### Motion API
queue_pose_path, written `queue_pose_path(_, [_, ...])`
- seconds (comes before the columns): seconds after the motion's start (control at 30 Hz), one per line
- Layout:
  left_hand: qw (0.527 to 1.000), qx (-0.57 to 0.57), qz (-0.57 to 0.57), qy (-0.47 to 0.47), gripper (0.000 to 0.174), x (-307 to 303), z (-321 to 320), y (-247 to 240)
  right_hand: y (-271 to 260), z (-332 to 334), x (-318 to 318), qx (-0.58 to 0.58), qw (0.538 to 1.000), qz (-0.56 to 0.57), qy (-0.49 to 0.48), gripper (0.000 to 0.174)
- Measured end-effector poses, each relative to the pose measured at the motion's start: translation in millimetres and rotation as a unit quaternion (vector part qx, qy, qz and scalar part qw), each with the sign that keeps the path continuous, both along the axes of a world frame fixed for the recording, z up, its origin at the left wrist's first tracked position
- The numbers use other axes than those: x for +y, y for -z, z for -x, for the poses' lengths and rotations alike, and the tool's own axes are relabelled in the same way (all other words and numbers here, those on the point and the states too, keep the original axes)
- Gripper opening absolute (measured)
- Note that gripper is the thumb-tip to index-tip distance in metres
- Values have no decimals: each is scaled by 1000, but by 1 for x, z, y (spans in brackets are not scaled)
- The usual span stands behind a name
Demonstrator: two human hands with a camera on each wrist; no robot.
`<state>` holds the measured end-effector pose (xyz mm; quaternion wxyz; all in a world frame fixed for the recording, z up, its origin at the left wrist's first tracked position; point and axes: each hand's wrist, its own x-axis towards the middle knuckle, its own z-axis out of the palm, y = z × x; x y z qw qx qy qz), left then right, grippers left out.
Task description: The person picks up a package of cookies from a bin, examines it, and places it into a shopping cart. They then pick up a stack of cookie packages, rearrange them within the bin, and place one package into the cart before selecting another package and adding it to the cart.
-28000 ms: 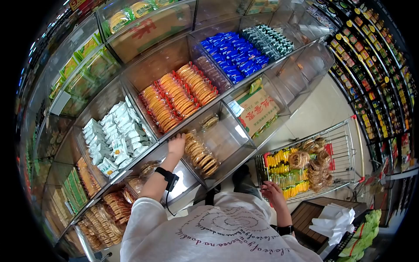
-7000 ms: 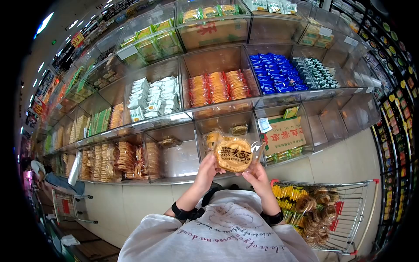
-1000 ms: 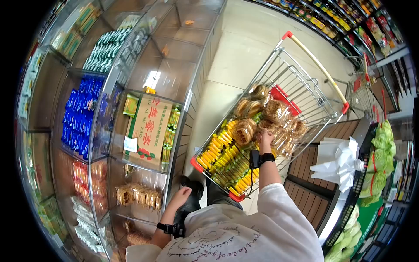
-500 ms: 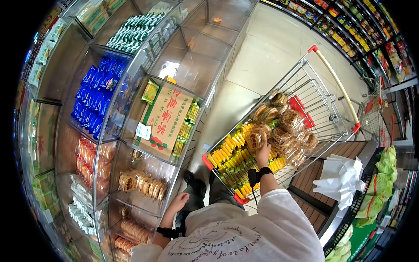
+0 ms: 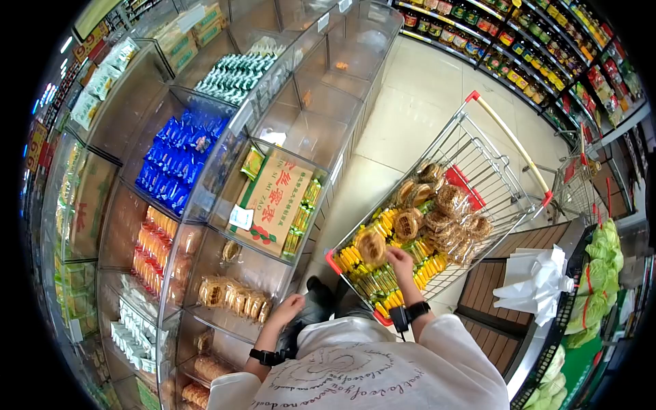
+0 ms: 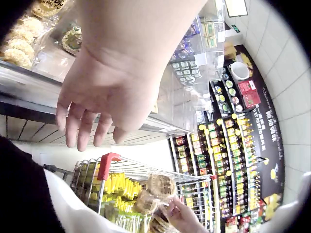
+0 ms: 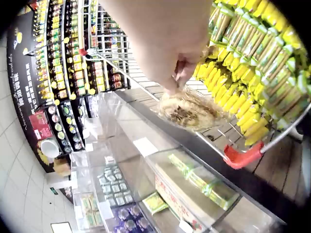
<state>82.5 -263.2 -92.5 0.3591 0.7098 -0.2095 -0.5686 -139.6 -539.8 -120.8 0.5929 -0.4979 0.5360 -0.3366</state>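
Note:
My right hand (image 5: 400, 264) pinches the edge of a round packaged pastry (image 5: 372, 247) above the yellow packets (image 5: 350, 260) in the cart. In the right wrist view, the fingers of my right hand (image 7: 170, 63) hold the clear wrapper of that pastry (image 7: 187, 110). More round pastries (image 5: 447, 225) in clear bags lie in the cart beyond it. My left hand (image 5: 288, 307) hangs beside the lower bin with a row of wrapped pastries (image 5: 232, 299), holding nothing. In the left wrist view, the fingers of my left hand (image 6: 104, 99) are loosely extended.
The metal shopping cart (image 5: 509, 198) has red corners. Left of it stand clear bins with blue packets (image 5: 179, 160) and a printed carton (image 5: 277, 198). White bags (image 5: 533, 283) and leafy vegetables (image 5: 601, 273) are at the right. Stocked shelves (image 5: 492, 41) line the back.
My right hand has moved from among the bagged pastries toward the cart's near left side, lifting one pastry over the yellow packets. My left hand remains low beside the bins.

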Motion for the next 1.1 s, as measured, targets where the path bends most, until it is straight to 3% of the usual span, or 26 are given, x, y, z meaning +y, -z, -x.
queue_pose_path(0.17, [995,75,63,-29,28,-33,-19,-42,-65,-10,46,-45,993,-63,-94,15])
queue_pose_path(0.27, [990,107,88,3,38,-57,-25,-107,-115,-42,64,-91,963,-86,-239,15])
queue_pose_path(0.37, [974,155,164,30,41,-53,-31,-88,-144,-73,71,-154,919,-152,-330,14])
queue_pose_path(0.4, [979,93,155,90,35,-49,-39,-92,-145,-84,74,-154,915,-150,-342,14])
queue_pose_path(0.43, [979,92,155,90,35,-56,-39,-110,-146,-86,73,-190,920,-166,-299,17])
queue_pose_path(0.5, [988,89,113,-58,34,-42,-39,-156,-152,-112,83,-261,903,-198,-277,27])
queue_pose_path(0.57, [982,77,143,-100,33,-30,-40,-155,-174,-124,88,-298,866,-243,-319,31])
queue_pose_path(0.67, [966,35,170,-190,32,-14,-40,-188,-194,-137,103,-239,838,-273,-407,35])
queue_pose_path(0.73, [958,58,186,-209,33,-9,-43,-184,-200,-139,114,-158,868,-208,-422,36])
queue_pose_path(0.8, [942,76,206,-254,35,6,-45,-186,-211,-155,122,-120,861,-162,-467,36])
queue_pose_path(0.9, [928,105,305,-186,47,16,-44,-211,-212,-165,125,-87,882,-129,-444,33])
queue_pose_path(0.93, [932,145,284,-173,56,18,-46,-207,-216,-163,122,-94,885,-141,-434,34])
queue_pose_path(1.1, [914,147,330,-188,60,33,-32,-212,-221,-173,131,-146,879,-158,-425,38])
